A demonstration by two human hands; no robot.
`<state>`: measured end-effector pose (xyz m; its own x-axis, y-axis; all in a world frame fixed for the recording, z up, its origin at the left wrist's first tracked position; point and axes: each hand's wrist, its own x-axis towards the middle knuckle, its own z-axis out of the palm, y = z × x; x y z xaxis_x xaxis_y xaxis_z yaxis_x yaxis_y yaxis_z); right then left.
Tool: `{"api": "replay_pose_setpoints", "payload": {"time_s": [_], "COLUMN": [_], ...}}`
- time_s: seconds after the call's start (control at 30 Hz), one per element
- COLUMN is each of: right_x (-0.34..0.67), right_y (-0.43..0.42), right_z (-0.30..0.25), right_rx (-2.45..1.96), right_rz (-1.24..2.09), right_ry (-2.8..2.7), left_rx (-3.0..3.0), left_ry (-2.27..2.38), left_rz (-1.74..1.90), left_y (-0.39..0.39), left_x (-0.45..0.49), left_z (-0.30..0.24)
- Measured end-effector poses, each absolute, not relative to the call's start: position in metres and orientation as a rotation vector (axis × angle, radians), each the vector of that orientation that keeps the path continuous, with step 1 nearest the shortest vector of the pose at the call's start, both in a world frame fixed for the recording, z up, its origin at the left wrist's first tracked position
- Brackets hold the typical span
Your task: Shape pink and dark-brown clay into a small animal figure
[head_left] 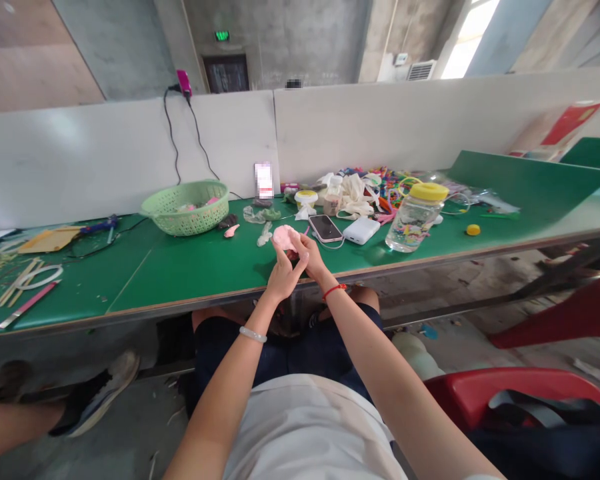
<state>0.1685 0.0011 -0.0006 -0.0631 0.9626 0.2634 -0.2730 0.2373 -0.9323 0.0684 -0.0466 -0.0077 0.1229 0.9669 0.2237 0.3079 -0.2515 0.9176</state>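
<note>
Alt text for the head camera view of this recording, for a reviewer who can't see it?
Head-worn view: the left hand and right hand hold a lump of pink clay over a green workbench. A smartphone, white power bank, yellow-lidded plastic jar and light green basket sit nearby.

The left hand (285, 275) and right hand (311, 257) pinch a lump of pink modeling clay (285, 237) above the green table (190, 280). Just beyond the right hand lie a smartphone (325, 228) and a white power bank (361, 231); a green plastic basket (185, 217) sits well left of the left hand.
</note>
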Motion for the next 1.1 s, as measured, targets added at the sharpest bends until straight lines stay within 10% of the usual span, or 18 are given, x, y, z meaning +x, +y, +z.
{"api": "replay_pose_setpoints", "payload": {"time_s": [1.1], "right_x": [0.167], "right_y": [0.005], "right_z": [-0.003], "right_rx": [-0.816], "right_rz": [1.073], "right_ry": [-1.312], "left_rx": [1.641], "left_ry": [1.089], "left_rz": [1.198], "left_y": [-0.042], "left_x": [0.064], "left_z": [-0.005]}}
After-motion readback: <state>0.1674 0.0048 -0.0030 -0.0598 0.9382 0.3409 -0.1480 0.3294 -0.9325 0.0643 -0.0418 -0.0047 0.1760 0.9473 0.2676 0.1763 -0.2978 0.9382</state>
